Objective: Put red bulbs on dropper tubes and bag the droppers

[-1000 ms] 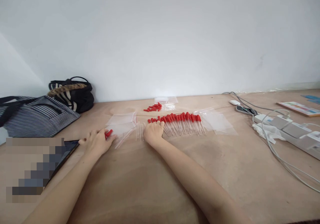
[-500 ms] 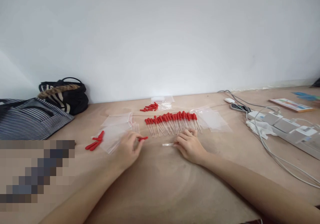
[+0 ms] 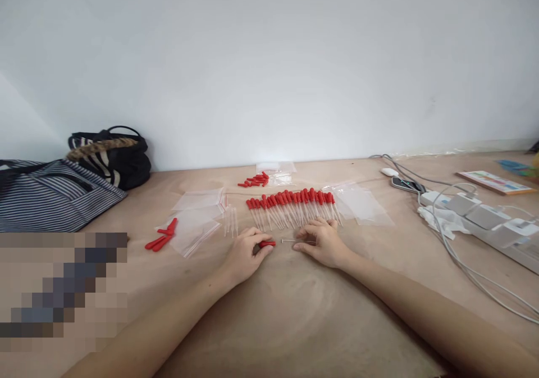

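My left hand (image 3: 244, 254) pinches a red rubber dropper bulb (image 3: 267, 244) between thumb and fingers, its end pointing right. Facing it, a short gap away, is a clear glass dropper tube (image 3: 288, 240) held in my right hand (image 3: 322, 243), which is closed around it. Beyond my hands lies a row of droppers (image 3: 290, 198), red bulbs at the far end and clear tubes toward me. Several loose clear tubes (image 3: 231, 221) lie just behind my left hand. More red bulbs are in a pile (image 3: 255, 180) at the back and in a small group (image 3: 163, 236) at the left.
Clear zip bags lie left (image 3: 196, 221) and right (image 3: 362, 204) of the row. At the far left are a striped bag (image 3: 54, 198) and a black bag (image 3: 130, 162). A white power strip (image 3: 492, 226) with chargers and cables (image 3: 455, 265) takes up the right side.
My left hand has moved right with the red bulb, up close to the tube in my right hand. The loose tubes behind it now show fully. The view has shifted slightly.
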The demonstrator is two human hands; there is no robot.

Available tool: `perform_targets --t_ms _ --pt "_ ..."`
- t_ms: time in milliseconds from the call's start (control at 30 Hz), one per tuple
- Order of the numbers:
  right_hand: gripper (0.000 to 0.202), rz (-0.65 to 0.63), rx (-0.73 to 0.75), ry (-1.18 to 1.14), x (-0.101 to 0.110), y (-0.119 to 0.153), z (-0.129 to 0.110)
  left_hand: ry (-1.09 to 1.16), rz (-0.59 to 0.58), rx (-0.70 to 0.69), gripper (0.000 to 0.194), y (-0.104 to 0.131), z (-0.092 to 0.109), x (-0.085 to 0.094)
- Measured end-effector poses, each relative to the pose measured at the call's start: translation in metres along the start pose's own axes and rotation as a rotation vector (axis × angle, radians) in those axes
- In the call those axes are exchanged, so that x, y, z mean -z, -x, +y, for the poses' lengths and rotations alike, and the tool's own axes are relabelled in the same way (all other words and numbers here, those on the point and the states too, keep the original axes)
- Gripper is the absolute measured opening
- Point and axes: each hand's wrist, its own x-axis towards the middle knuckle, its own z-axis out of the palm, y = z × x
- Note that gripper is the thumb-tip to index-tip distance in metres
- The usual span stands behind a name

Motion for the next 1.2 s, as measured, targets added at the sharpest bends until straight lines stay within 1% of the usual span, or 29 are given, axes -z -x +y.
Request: perform_targets --t_ms 100,167,300,400,533,933,1100,1200 --pt "0.012 -0.024 -0.043 -0.004 -0.004 -0.005 -0.003 0.028 0.005 0.006 0.012 -0.001 0.004 -0.005" --pt "0.011 0.001 -0.045 0.004 -0.005 -0.004 -0.005 0.040 0.039 -0.002 0.011 0.000 0.005 -0.007" --pt "0.009 0.075 0.019 0.010 -0.006 0.001 -0.012 0.061 0.109 -0.030 0.009 0.002 0.003 -0.009" --pt "0.010 0.084 0.064 -0.026 -0.006 0.004 -0.018 0.054 0.114 -0.025 0.008 0.004 0.002 -0.009" --pt "0.010 0.084 0.081 -0.059 -0.009 0.006 -0.024 0.060 0.124 -0.028 0.008 0.005 0.000 -0.010" --pt "0.012 0.147 0.171 -0.096 -0.012 0.009 -0.028 0.084 0.200 -0.044 0.010 0.007 0.000 -0.011" --pt "0.012 0.153 0.233 -0.165 -0.012 0.009 -0.030 0.117 0.233 -0.099 0.013 0.007 0.001 -0.010" --pt "0.012 0.163 0.256 -0.176 -0.011 0.009 -0.030 0.105 0.219 -0.139 0.014 0.007 0.002 -0.009"
